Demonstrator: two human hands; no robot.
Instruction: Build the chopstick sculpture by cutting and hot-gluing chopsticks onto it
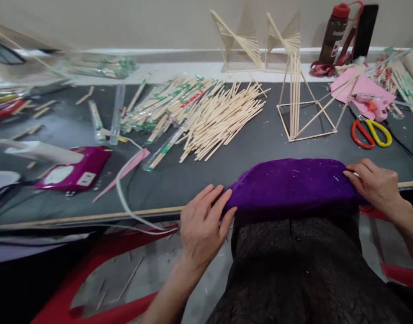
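Observation:
A purple cloth (290, 184) lies over the table's front edge, with small pale specks on it. My left hand (206, 220) rests at the cloth's left end, its fingertips pressed together on the fabric. At the right end, my right hand (371, 182) pinches the cloth's corner between thumb and fingers; a small pale stick end shows there. Behind the cloth stands a stick frame (294, 99) made of thin wooden sticks. A pile of loose sticks (226, 114) lies left of it.
Wrapped chopsticks (172, 99) lie behind the pile. Scissors (370, 133), pink paper (358, 85) and a bottle (333, 36) are at the right. At the left are a magenta box (88, 168) and a white cable (120, 193) hanging over the table edge. Two stick structures stand by the wall.

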